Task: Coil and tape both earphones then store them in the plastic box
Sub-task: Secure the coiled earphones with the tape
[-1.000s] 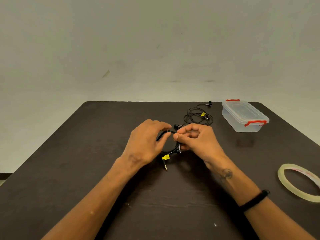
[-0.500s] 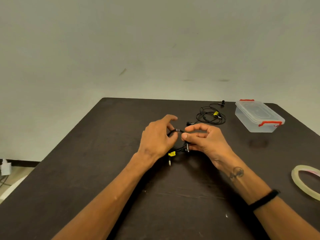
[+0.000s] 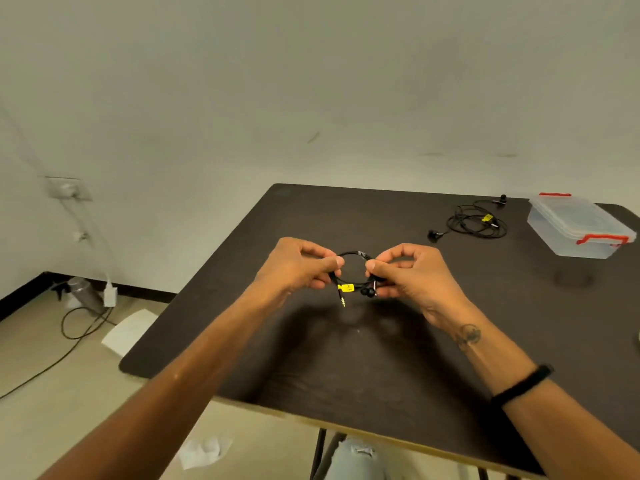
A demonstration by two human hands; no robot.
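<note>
Centrally, a dark tabletop (image 3: 346,358) carries everything. At its far right sits the lidded plastic box (image 3: 578,226), waiting for storage, with the second earphone (image 3: 476,223) loosely tangled beside it. Above the tabletop, the left hand (image 3: 294,268) and right hand (image 3: 415,275) pinch opposite sides of the coiled earphone (image 3: 353,268), seemingly keeping its loops together for taping.
</note>
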